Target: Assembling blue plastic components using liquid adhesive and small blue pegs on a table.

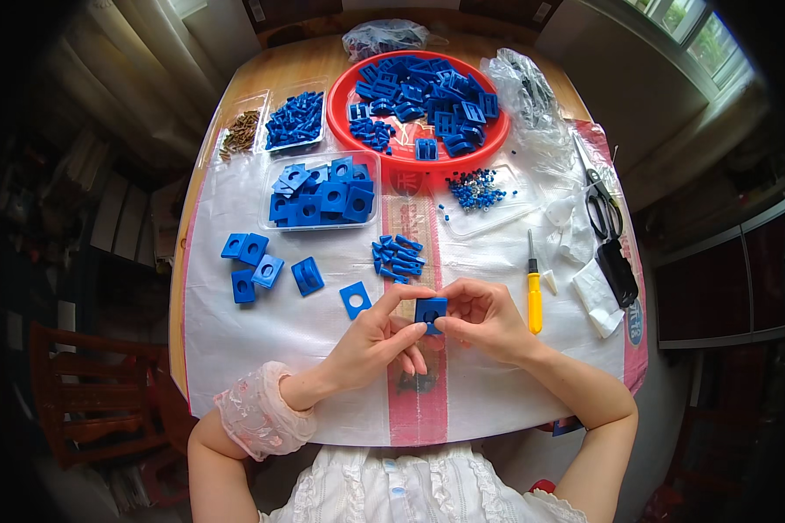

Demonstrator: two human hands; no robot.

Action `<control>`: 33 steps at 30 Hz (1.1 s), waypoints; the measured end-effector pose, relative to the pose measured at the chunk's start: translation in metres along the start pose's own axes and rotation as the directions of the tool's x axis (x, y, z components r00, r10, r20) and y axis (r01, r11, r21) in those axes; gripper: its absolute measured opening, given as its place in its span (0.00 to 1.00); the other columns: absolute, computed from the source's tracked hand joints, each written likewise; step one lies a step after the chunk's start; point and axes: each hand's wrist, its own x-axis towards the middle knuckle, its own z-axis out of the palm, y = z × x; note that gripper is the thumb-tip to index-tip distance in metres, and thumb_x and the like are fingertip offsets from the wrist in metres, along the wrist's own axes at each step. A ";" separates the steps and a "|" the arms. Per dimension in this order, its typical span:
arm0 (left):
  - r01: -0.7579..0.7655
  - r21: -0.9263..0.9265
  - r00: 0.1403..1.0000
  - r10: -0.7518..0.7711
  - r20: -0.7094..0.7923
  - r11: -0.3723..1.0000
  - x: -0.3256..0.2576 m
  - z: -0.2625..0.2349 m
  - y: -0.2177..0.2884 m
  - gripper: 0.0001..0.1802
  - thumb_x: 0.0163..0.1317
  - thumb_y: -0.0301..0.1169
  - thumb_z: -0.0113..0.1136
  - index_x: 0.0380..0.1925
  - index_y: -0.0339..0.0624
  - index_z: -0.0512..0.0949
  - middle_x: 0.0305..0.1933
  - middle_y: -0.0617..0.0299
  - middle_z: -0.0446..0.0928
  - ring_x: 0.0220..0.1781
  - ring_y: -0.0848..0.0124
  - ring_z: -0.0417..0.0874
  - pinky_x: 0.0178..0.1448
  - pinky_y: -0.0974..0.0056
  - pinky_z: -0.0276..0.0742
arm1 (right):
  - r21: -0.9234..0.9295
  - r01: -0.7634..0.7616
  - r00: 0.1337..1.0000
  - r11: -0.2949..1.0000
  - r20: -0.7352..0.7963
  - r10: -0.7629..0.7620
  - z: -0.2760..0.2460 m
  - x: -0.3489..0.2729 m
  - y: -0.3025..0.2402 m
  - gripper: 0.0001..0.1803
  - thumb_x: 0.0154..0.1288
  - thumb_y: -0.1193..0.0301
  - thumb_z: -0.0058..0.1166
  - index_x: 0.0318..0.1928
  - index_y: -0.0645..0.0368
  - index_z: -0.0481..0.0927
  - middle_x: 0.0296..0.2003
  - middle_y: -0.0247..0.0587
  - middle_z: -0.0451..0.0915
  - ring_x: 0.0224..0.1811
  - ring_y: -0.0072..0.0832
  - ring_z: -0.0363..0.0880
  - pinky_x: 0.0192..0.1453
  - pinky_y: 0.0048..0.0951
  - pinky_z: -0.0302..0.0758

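Note:
Between both hands, near the front middle of the table, is a blue square plastic piece (430, 310) with a round opening, partly covered by fingers. My left hand (391, 335) pinches its left side, thumb at the lower edge. On the other side my right hand (480, 318) grips it between thumb and fingers. A flat blue square plate with a round hole (355, 300) lies just left of the hands. Beyond them is a small pile of blue pointed pegs (399, 257). Farther left sit a blue rounded piece (307, 276) and several loose blue square plates (265, 271).
A clear box (324, 226) holds blue plates; trays of blue pegs (295, 120) and brown screws (242, 132) stand behind. A red basin (340, 131) holds blue parts. Small blue and white bits (477, 190), a yellow-handled screwdriver (534, 301), scissors (602, 209) and tissue (597, 296) lie right.

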 end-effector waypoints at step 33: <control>0.021 0.023 1.000 -0.020 -0.016 1.000 -0.001 0.002 0.005 0.22 0.72 0.25 0.48 0.64 0.47 0.59 0.36 0.54 0.83 0.27 0.74 0.86 0.28 0.75 0.80 | 0.011 0.052 0.999 0.999 -0.008 -0.052 0.003 0.000 0.005 0.15 0.59 0.82 0.62 0.47 0.66 0.76 0.34 0.34 0.81 0.35 0.15 0.80 0.36 0.16 0.76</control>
